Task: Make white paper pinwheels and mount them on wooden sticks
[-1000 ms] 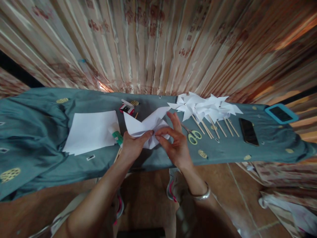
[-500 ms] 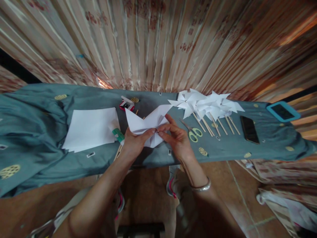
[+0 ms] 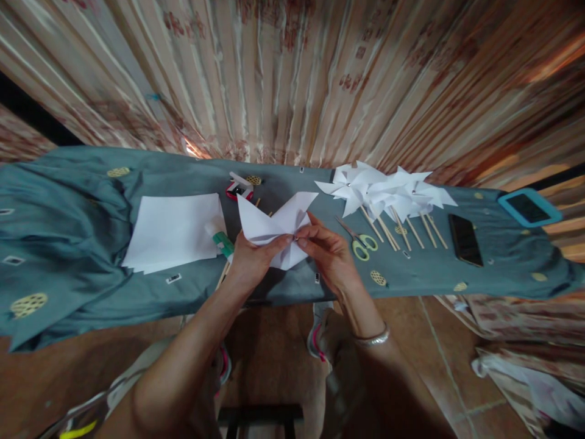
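A white paper pinwheel is held over the near middle of the cloth-covered table. My left hand grips its left side, thumb pressed near the centre. Closed in a pinch, my right hand has thumb and forefinger at the pinwheel's centre, on a small shiny pin. The pin is partly hidden by the fingertips. Left of my left hand lies a green and white glue stick, beside a stack of white paper. Scissors with pale green handles lie right of my right hand.
Several white pinwheels on wooden sticks lie at the back right. A dark phone and a blue-framed device are farther right. A red and white object sits behind the pinwheel. A curtain hangs behind the table.
The view has shifted slightly, so the table's things appear a little to the right. Both hands keep their hold at the pinwheel's centre; the right fingers have shifted slightly.
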`<state>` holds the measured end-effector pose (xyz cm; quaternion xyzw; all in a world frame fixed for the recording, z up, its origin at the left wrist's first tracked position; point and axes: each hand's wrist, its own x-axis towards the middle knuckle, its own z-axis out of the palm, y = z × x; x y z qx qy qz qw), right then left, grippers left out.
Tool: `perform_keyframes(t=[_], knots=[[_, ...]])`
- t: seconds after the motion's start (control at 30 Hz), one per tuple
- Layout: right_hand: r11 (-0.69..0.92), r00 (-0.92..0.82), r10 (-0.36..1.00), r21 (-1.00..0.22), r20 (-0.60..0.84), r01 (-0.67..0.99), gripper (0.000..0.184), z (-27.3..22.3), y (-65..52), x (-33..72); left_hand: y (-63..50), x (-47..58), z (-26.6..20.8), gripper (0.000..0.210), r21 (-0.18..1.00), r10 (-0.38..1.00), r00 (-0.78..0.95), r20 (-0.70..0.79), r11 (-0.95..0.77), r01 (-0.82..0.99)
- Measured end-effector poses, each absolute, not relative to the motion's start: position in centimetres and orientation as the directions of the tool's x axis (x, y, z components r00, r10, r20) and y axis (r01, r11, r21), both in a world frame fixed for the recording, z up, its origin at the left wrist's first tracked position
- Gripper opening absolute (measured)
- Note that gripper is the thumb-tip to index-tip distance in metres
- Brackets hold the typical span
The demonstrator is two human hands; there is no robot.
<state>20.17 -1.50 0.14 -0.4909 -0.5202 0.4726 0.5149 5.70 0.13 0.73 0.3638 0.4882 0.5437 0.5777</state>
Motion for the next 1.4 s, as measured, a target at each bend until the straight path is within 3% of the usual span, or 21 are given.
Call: perform_keyframes(t=[0.37,0.73,1.03,1.4], knots=[[0.055,0.006,0.998,-0.997,0.056,0.061,0.013,0.16,-1.54,20.21,0.03,5.63,0.49,0.027,0.966,0.988,-0.071,-0.138,0.119,-0.229],[0.036,0.009,0.999,-0.995,0.035,-0.092,0.012,-0.23,-1.49,20.31,0.03,5.69,0.25,0.027,0.959,0.985,-0.056,-0.16,0.142,-0.246],[0.114,0.022,0.993,-0.993,0.114,0.027,0.009,-0.25,-1.58,20.22,-0.16,5.68,0.58,0.038,0.934,0.98,0.009,-0.2,0.194,-0.301],[0.191,0.064,0.977,-0.964,0.206,0.184,0.01,0.04,-2.1,20.44,-0.13,5.22,0.17,0.039,0.962,0.988,0.02,-0.152,0.152,-0.224]])
